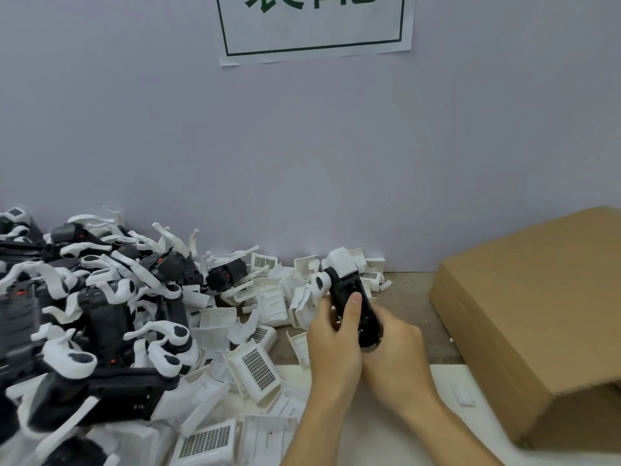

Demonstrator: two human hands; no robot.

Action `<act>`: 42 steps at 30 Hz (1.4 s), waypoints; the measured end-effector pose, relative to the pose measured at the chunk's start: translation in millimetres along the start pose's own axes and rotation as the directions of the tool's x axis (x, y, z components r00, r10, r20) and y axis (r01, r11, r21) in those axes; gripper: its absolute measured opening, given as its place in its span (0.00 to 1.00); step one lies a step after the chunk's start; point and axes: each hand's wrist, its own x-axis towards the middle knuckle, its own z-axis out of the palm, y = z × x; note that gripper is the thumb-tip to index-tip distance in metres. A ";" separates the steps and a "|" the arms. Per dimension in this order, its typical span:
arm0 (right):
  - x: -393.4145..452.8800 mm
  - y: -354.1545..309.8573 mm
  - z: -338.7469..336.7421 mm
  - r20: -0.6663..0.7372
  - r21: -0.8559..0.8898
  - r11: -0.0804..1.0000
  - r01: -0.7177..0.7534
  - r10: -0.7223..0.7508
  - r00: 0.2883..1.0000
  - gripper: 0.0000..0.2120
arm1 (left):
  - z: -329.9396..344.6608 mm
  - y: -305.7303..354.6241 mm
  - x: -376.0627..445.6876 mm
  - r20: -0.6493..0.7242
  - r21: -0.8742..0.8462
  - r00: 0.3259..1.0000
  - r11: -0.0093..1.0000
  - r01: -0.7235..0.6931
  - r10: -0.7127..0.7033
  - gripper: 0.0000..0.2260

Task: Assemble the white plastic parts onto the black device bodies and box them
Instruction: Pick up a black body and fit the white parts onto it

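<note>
Your left hand [331,341] and right hand [395,351] both grip the black body [351,297], white cap [341,262] on top, left of the box [534,317].

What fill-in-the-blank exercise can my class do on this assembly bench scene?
1. Both hands grip one ____ device body.
2. A ____ cap sits on the body's far end.
3. The cardboard box lies to the ____ of the hands.
4. The pile of parts lies to the ____.

Missing words: black; white; right; left
</note>
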 end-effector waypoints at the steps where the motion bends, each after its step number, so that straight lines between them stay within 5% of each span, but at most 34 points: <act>1: -1.6 1.1 -1.3 0.001 -0.010 1.000 0.001 -0.001 1.000 0.14 | 0.8 -2.2 -2.4 -0.003 0.022 1.000 1.000 -0.014 0.014 0.04; 11: -9.3 0.0 -2.5 0.040 -0.055 0.998 0.035 -0.033 0.999 0.12 | -6.9 -5.1 -21.8 -0.005 0.149 0.992 0.981 -0.127 0.129 0.07; 19: -24.1 -7.0 -5.4 -0.005 0.058 0.998 0.021 -0.021 1.000 0.12 | -13.2 11.4 -31.0 0.060 0.071 0.998 0.997 -0.034 0.029 0.08; 27: -35.6 -9.7 -9.4 0.106 0.073 0.994 -0.082 0.074 0.992 0.08 | -15.3 18.5 -42.9 0.032 0.049 0.993 0.992 0.116 -0.117 0.09; 34: -29.8 -6.4 -6.5 0.153 0.135 0.986 -0.094 0.073 0.986 0.16 | -15.5 10.9 -37.3 0.073 0.049 0.993 0.994 0.094 -0.097 0.06; 42: -18.0 -0.5 -4.0 0.079 0.162 0.984 -0.073 0.061 0.995 0.11 | -8.6 3.6 -23.0 0.073 0.035 0.996 0.998 0.046 -0.049 0.04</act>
